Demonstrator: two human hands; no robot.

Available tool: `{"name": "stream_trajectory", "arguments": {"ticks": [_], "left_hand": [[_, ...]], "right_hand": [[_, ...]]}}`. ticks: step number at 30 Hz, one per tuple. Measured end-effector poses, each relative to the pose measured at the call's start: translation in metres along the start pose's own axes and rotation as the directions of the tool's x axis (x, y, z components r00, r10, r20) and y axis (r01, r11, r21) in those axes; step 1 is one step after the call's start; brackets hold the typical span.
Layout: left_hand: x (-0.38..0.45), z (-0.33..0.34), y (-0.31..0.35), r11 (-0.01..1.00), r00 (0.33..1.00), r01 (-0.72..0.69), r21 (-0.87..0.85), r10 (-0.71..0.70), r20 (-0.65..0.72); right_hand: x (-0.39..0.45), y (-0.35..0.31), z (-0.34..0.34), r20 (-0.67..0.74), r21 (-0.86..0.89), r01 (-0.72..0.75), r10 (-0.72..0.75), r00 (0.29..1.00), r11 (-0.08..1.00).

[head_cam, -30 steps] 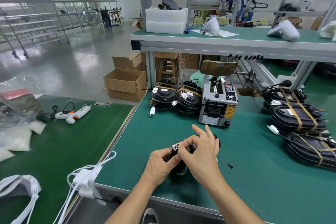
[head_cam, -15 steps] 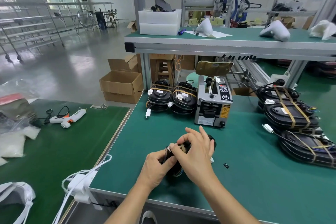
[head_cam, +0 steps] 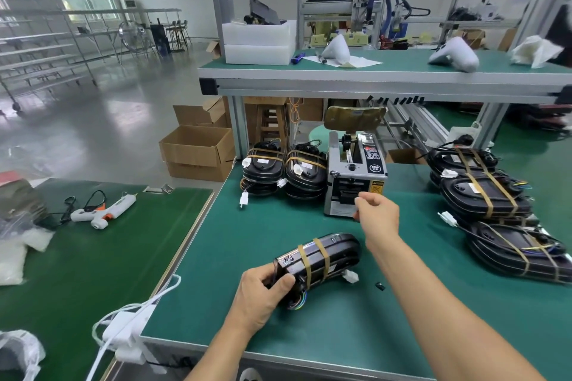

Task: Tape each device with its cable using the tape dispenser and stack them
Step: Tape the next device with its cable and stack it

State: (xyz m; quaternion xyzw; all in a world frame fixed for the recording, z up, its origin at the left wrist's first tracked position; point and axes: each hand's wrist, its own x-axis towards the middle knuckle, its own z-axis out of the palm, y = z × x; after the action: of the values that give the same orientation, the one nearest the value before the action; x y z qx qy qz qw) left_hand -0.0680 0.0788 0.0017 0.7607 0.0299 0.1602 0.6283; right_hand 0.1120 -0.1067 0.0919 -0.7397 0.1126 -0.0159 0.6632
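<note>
Surveying the green-matted work surface (head_cam: 325,334), we list a raised green shelf (head_cam: 402,66) on aluminium posts behind it, a second green bench (head_cam: 93,257) to the left carrying a white and orange glue gun (head_cam: 103,210), brown cardboard boxes (head_cam: 198,151) on the grey floor, and shop machinery in the room beyond.

Item one: black oblong device with two tan tape bands across it (head_cam: 318,260), lying on its side on the near middle of the surface. Coloured wires show at its near end and a white connector at its right side. Our left hand (head_cam: 263,291) grips the near end, fingers curled around it.

Item two: grey box-shaped tape dispenser (head_cam: 356,176), standing at the back of the surface. Our right hand (head_cam: 376,213) is at its front outlet, well apart from the device, thumb and forefinger drawn together; whether they pinch a strip of tape we cannot tell.

Item three: two stacks of taped black devices (head_cam: 284,170), just left of the dispenser.

Item four: larger taped black units (head_cam: 486,195), piled at the right edge.
</note>
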Motion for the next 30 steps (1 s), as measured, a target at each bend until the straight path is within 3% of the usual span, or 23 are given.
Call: {"name": "stream_trajectory", "arguments": {"ticks": [6,16,30], "left_hand": [[0.000,0.000,0.003,1.000,1.000,0.009,-0.013,-0.009,-0.002],[-0.001,0.000,0.004,0.999,0.999,0.026,-0.034,-0.026,0.019],[-0.002,0.000,0.005,0.999,0.999,0.034,-0.032,-0.034,0.013]], "right_hand": [[0.038,0.003,0.017,-0.008,0.061,-0.081,0.082,0.997,0.995],[0.050,0.000,0.037,-0.165,0.118,-0.167,0.185,0.969,0.979],[0.051,0.003,0.049,-0.219,0.134,-0.172,0.198,0.955,0.976]]}}
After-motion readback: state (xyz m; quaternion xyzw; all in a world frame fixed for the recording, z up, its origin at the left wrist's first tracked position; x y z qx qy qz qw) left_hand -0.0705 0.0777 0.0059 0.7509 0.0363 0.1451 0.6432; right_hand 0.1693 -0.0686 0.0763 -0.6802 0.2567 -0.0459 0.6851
